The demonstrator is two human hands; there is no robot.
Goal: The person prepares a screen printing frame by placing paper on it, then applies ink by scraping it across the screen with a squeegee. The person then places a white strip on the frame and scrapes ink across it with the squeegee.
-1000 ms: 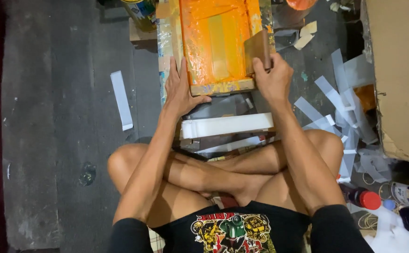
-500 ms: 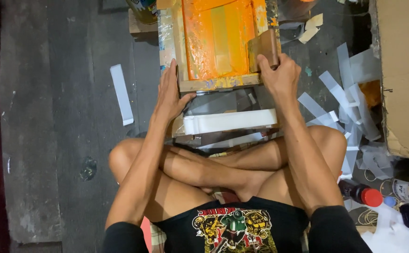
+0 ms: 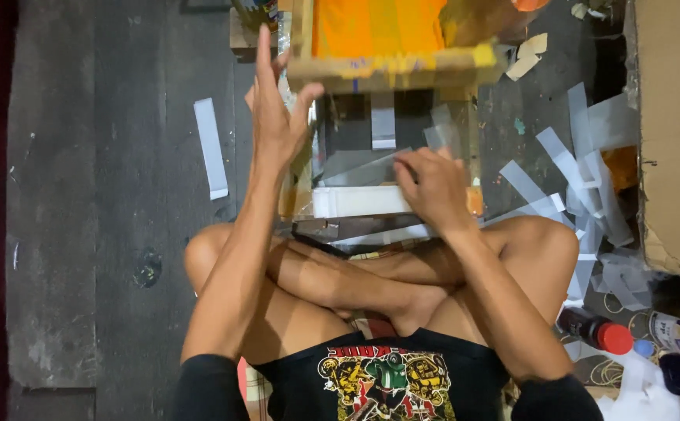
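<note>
Wooden frame: pale tan wood, smeared yellow at one corner, with a bright orange mesh panel.
White strip: plain white.
Floor: dark grey, mottled.
Loose paper strip: white.
Scattered strips: pale grey-white.
Cardboard box: brown.
Bottle cap: red.
Shirt: black, multicoloured cartoon print.

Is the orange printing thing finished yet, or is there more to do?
Partly. The orange-inked wooden frame is tilted up, propped by the left hand. The right hand rests on the white strip underneath. Loose strips lie nearby; whether they are printed cannot be told.
</note>
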